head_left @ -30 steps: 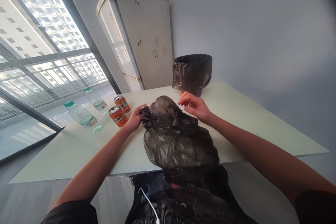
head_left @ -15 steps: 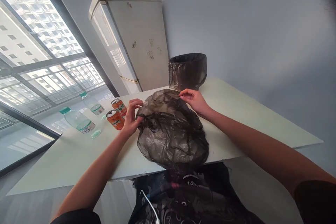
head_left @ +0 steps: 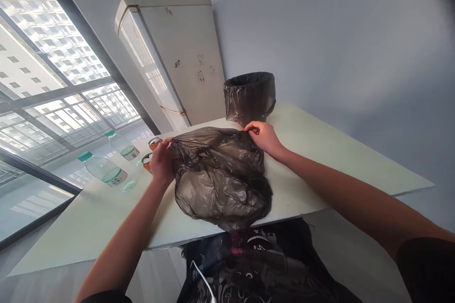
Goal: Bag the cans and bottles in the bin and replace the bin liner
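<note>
A thin, dark, see-through garbage bag (head_left: 220, 189) lies crumpled and partly puffed up on the table, reaching its near edge. My left hand (head_left: 163, 161) is closed on the bag's left side, its plastic bunched at the fingers. At the far right corner of the bag, my right hand (head_left: 263, 137) pinches the edge between thumb and fingertips. The plastic is stretched between both hands. Just beyond my left hand stand two orange drink cans, one can (head_left: 146, 162) nearer and another can (head_left: 155, 142) behind it, both partly hidden by that hand.
A trash bin (head_left: 249, 102) lined with dark plastic stands at the table's far edge. Two clear bottles with green caps, a nearer bottle (head_left: 103, 170) and a farther bottle (head_left: 122, 146), are on the left. Behind the white table (head_left: 341, 161) are a refrigerator (head_left: 185, 57) and a wall.
My left hand has shifted left and gripped the bag's side, pulling the plastic taut and now covering much of the cans. My right hand keeps its pinch. The view has tilted slightly.
</note>
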The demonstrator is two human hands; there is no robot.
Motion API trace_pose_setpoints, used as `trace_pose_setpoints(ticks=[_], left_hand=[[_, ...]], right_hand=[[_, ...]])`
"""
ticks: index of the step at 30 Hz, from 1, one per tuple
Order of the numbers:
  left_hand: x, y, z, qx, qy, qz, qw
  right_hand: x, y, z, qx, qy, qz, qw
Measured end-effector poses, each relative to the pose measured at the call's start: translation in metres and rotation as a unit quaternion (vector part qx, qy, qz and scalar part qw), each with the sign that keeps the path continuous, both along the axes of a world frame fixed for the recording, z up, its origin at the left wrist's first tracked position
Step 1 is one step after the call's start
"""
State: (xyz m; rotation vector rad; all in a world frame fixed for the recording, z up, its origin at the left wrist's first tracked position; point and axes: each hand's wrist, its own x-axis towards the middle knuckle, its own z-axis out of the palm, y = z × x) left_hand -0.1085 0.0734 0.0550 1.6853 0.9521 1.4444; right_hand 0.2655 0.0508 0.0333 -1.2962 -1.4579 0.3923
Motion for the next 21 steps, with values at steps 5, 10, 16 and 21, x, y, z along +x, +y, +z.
trace_pose_setpoints(ticks=[5, 10, 16, 21], left_hand=[[0.004, -0.002, 0.016, -0.058, -0.105, -0.071, 0.990], [0.006, -0.021, 0.060, 0.068, -0.023, -0.069, 0.995], [0.051, -0.074, 0.119, 0.054, 0.299, -0.199, 0.932], [0.101, -0.081, 0.145, 0.059, 0.222, -0.225, 0.947]], right_hand=[[-0.007, -0.009, 0.014, 0.024, 0.045, 0.083, 0.995], [-0.033, -0.034, 0.026, 0.059, -0.060, 0.309, 0.947], [-0.071, -0.061, 0.059, 0.127, -0.157, 0.297, 0.933], [-0.076, -0.079, 0.139, 0.176, -0.138, 0.262, 0.939]])
